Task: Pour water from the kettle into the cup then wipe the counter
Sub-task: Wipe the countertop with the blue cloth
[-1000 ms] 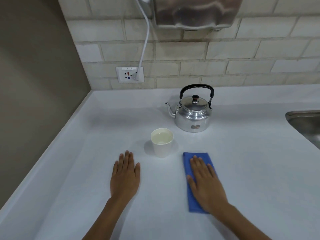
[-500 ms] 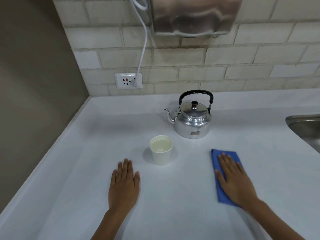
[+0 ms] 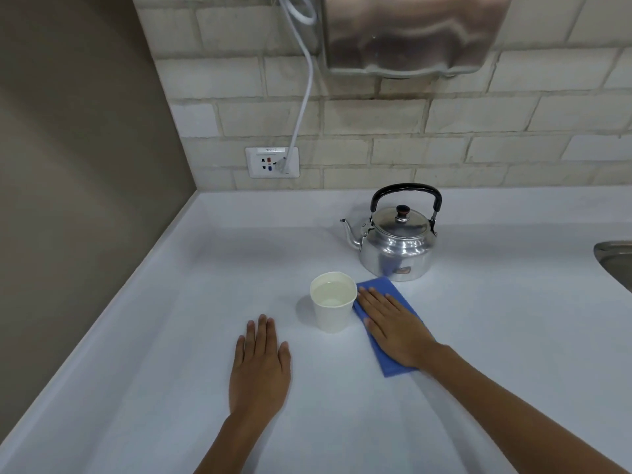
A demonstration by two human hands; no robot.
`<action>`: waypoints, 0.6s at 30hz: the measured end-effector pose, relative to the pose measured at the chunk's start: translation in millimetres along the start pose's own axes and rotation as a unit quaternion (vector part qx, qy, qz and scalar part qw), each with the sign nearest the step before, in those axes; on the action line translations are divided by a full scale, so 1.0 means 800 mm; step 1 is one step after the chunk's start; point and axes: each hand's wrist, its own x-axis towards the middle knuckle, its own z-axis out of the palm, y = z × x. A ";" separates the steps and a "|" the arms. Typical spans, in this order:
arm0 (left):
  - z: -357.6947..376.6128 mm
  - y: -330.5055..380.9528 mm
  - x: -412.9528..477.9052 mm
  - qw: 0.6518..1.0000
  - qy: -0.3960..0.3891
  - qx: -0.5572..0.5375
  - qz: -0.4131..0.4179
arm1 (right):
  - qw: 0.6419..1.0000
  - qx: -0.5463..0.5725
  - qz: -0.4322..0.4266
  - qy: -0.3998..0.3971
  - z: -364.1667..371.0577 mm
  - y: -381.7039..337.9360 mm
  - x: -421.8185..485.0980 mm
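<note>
Currently, at the far left, a plain grey-brown wall (image 3: 78, 165) is bordering the white surface (image 3: 171, 336), which is running from the corner toward the right. Above the corner, a wall socket (image 3: 272, 162) is holding a plug, and a white cable (image 3: 304, 97) is rising from it along the pale brick backsplash (image 3: 444, 131).

The left hand (image 3: 260, 367) is lying palm down on the bare surface, fingers extended and close together, gripping nothing. It is sitting near the cup but apart from it.

The cup (image 3: 333, 302), a white paper type, is standing upright just right of the left hand and further back. It is containing clear water to a level below the rim.

The right hand (image 3: 393, 326) is pressing flat on the blue cloth (image 3: 386, 292), fingers straight and not curled around the fabric. The fingertips (image 3: 367, 295) are reaching to just beside the cup wall; contact with the cup cannot be determined. The cloth is lying folded on the surface, its left edge right beside the cup base and its far corner just in front of the kettle.

The kettle (image 3: 396, 248), polished metal with a black handle raised upright, is standing behind the cloth with its lid seated and its spout pointing left.

Overhead, a metal wall-mounted unit (image 3: 410, 32) is hanging above the kettle. At the far right edge, a steel sink (image 3: 615, 261) rim is partly showing.
</note>
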 end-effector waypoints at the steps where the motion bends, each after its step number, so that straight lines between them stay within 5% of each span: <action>1: -0.001 0.000 -0.001 1.000 0.002 0.000 0.001 | 1.000 0.005 -0.017 -0.016 -0.004 0.000 0.016; 11: 0.002 -0.010 -0.001 1.000 0.004 0.002 0.012 | 0.995 0.043 -0.088 -0.020 -0.008 0.010 -0.021; 18: 0.003 -0.002 0.001 1.000 -0.001 0.015 0.001 | 0.986 0.006 0.164 0.012 -0.030 0.103 -0.072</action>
